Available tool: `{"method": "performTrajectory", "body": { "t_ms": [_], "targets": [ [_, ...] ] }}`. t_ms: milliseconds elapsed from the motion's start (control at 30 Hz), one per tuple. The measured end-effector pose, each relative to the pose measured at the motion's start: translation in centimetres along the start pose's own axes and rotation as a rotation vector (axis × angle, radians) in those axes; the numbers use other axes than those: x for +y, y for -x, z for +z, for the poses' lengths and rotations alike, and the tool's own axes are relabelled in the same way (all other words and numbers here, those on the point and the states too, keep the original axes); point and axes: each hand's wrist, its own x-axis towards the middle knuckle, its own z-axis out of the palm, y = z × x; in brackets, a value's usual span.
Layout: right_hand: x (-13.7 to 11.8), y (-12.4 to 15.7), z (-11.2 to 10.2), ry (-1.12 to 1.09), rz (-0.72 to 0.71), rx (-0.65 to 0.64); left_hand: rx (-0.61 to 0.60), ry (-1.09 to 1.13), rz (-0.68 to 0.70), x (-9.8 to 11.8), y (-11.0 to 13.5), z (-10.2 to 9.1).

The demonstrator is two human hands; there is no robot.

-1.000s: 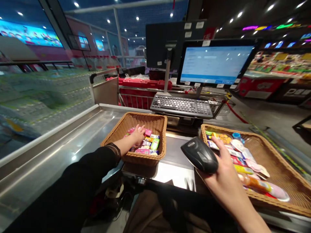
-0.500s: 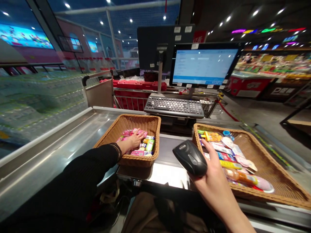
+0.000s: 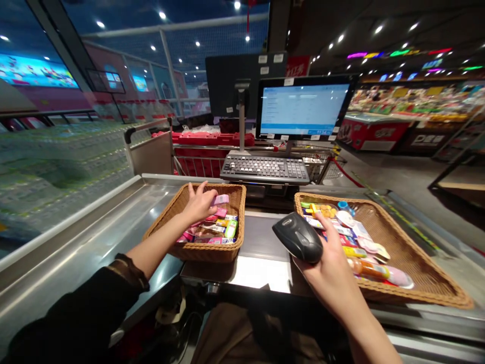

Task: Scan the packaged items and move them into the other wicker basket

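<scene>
Over the left wicker basket (image 3: 161, 217), my left hand (image 3: 200, 203) pinches a small pink packet (image 3: 221, 199) between thumb and finger, its other fingers raised. Beneath it in that basket lie several small colourful packs, among them a green-and-white pack (image 3: 231, 229). My right hand (image 3: 329, 263) is wrapped round a black barcode scanner (image 3: 297, 236), held above the counter between the baskets. The scanner's head points left. Close behind this hand, the right wicker basket (image 3: 428, 242) holds more packs, a blue-capped item (image 3: 344, 206) and an amber bottle (image 3: 373, 269).
A keyboard (image 3: 265, 168) stands beyond the baskets, below a lit checkout screen (image 3: 303, 111). The metal counter (image 3: 102, 237) runs left with a raised edge. Behind are a shopping cart (image 3: 197, 166) and stacked bottle packs (image 3: 56, 162) at the left.
My left hand has risen from the packs in the left basket and now has a pink packet in its fingers. The scanner stays in my right hand. The view has shifted slightly.
</scene>
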Motion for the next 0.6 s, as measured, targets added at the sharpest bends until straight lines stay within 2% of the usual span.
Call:
{"method": "performTrajectory", "body": {
  "t_ms": [167, 333, 433, 600],
  "targets": [
    [-0.9, -0.3, -0.3, 0.036, 0.033, 0.004, 0.141, -0.014, 0.27, 5.2, -0.2, -1.8],
    [-1.9, 0.1, -0.1, 0.103, 0.068, -0.001, 0.213, -0.012, 0.373, 9.8, -1.1, -1.7],
    [-2.2, 0.5, -0.2, 0.132, 0.108, 0.042, 0.233, 0.006, 0.4, 11.1, -1.6, -1.2],
    [-1.8, 1.1, -0.6, 0.146, 0.112, 0.039, 0.246, 0.019, 0.402, 11.8, -2.3, -0.8]
  ]
}}
